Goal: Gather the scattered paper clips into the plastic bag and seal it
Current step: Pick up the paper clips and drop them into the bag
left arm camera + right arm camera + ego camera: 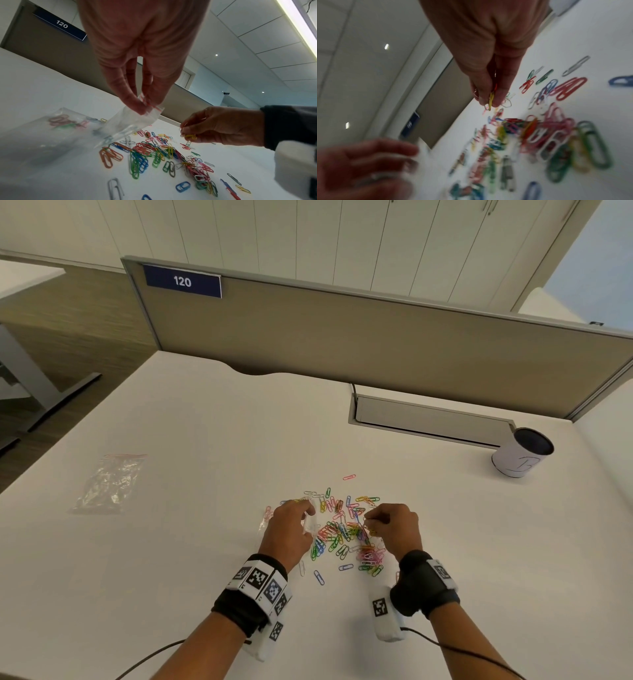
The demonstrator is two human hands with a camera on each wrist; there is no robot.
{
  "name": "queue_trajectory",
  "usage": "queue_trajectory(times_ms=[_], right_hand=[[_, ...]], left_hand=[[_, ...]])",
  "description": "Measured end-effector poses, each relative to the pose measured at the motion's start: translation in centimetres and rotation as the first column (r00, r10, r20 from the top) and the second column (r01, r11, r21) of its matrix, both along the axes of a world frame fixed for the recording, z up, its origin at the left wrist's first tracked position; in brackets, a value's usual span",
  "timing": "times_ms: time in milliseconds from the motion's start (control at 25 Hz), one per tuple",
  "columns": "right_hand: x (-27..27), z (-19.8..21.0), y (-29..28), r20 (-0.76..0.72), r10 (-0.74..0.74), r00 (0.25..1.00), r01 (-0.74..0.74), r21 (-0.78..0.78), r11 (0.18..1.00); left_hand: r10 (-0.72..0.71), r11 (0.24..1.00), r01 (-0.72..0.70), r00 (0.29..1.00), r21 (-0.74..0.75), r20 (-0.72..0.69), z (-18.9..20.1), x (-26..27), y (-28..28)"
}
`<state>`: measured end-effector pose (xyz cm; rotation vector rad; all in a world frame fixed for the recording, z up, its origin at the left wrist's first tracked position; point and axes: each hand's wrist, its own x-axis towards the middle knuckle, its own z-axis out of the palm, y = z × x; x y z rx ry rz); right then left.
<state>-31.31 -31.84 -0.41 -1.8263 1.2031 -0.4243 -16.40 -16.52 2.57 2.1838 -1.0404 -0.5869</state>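
Observation:
Several coloured paper clips (pixel 346 534) (pixel 154 152) (pixel 539 135) lie in a loose heap on the white desk (pixel 205 440). My left hand (pixel 291 529) (pixel 144 106) pinches the red-striped mouth of a small clear plastic bag (pixel 126 124); a few clips show inside its lower part (pixel 63 121). My right hand (pixel 387 522) (pixel 489 102) hovers just above the heap and pinches a few clips, a yellow one (pixel 190 136) among them. The bag is mostly hidden under the left hand in the head view.
A second clear zip bag (pixel 111 482) lies flat at the desk's left. A white cup with a dark inside (pixel 522 453) stands at the right, by a cable tray flap (pixel 428 419). A beige partition (pixel 376 344) closes the back edge.

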Motion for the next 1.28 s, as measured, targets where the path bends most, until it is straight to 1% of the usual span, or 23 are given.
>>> queue_trajectory(times_ms=[40,80,160,240,320,360,440,520,600,680,800,840,920,1000,1040,1120,1160,1200,1240,1280], right_hand=[[-0.3,0.8,0.5,0.119,-0.043,0.992,0.032,0.100,0.994],[-0.3,1.7,1.1,0.236,-0.076,0.969,0.027,0.206,0.978],[0.2,3.3,2.6,0.415,-0.125,0.901,-0.047,0.380,0.924],[1.4,4.2,4.2,0.497,-0.146,0.855,-0.126,0.474,0.871],[2.9,4.3,5.6,0.521,-0.114,0.846,-0.185,0.486,0.854],[3.5,4.1,6.2,0.514,-0.076,0.854,-0.203,0.464,0.862],[4.4,3.5,6.9,0.451,0.001,0.892,-0.191,0.377,0.906],[5.0,2.9,6.8,0.325,0.034,0.945,-0.125,0.264,0.957],[5.4,2.6,6.5,0.193,0.066,0.979,-0.096,0.151,0.984],[5.8,2.7,6.4,0.083,0.128,0.988,-0.134,0.078,0.988],[6.4,3.2,6.4,-0.031,0.273,0.961,-0.273,0.016,0.962],[6.5,3.4,6.3,-0.045,0.300,0.953,-0.299,0.028,0.954],[6.4,3.9,6.2,-0.023,0.309,0.951,-0.304,0.118,0.945],[6.2,4.4,6.4,0.030,0.310,0.950,-0.309,0.217,0.926],[6.1,4.5,6.4,0.075,0.300,0.951,-0.309,0.237,0.921],[5.3,4.6,6.3,0.179,0.222,0.958,-0.256,0.201,0.945],[4.4,4.5,6.1,0.177,0.173,0.969,-0.197,0.126,0.972],[3.3,4.0,5.6,0.106,0.143,0.984,-0.146,0.025,0.989],[1.9,3.4,5.2,-0.042,0.141,0.989,-0.144,-0.065,0.987],[0.6,2.5,4.9,-0.238,0.150,0.960,-0.176,-0.091,0.980]], left_hand=[[0.001,1.000,-0.001,1.000,-0.004,-0.004,0.1,0.0,0.0],[0.002,1.000,-0.002,1.000,-0.006,-0.004,0.2,-0.1,0.0],[-0.001,1.000,0.001,1.000,0.000,0.000,0.3,-0.1,-0.2],[-0.008,1.000,0.008,1.000,0.012,0.004,0.4,-0.2,-0.3],[-0.015,1.000,0.015,1.000,0.002,0.001,0.7,-0.4,-0.3],[-0.020,1.000,0.020,1.000,-0.006,0.005,0.9,-0.5,-0.3],[-0.024,1.000,0.024,1.000,-0.001,0.015,1.2,-0.6,-0.2],[-0.013,1.000,0.012,1.000,0.020,0.019,1.3,-0.5,0.0],[-0.002,1.000,0.001,1.000,0.023,0.024,1.3,-0.4,0.3],[0.005,1.000,-0.005,1.000,0.011,0.017,1.3,-0.4,0.5],[-0.007,1.000,0.007,1.000,0.001,0.029,1.5,-0.4,0.6],[-0.010,1.000,0.010,0.999,0.005,0.035,1.5,-0.3,0.6],[-0.019,1.000,0.018,0.999,0.019,0.048,1.6,-0.1,0.6],[-0.026,0.999,0.025,0.999,0.028,0.046,1.7,0.1,0.6],[-0.027,0.999,0.025,0.999,0.032,0.043,1.6,0.1,0.6],[-0.025,0.999,0.024,0.999,0.039,0.035,1.4,0.2,0.7],[-0.028,0.999,0.027,0.999,0.040,0.032,1.2,0.3,0.7],[-0.031,0.999,0.030,0.999,0.037,0.029,1.1,0.3,0.8],[-0.035,0.999,0.034,0.999,0.031,0.026,0.9,0.4,0.8],[-0.038,0.999,0.037,0.999,0.024,0.024,0.8,0.4,0.8]])
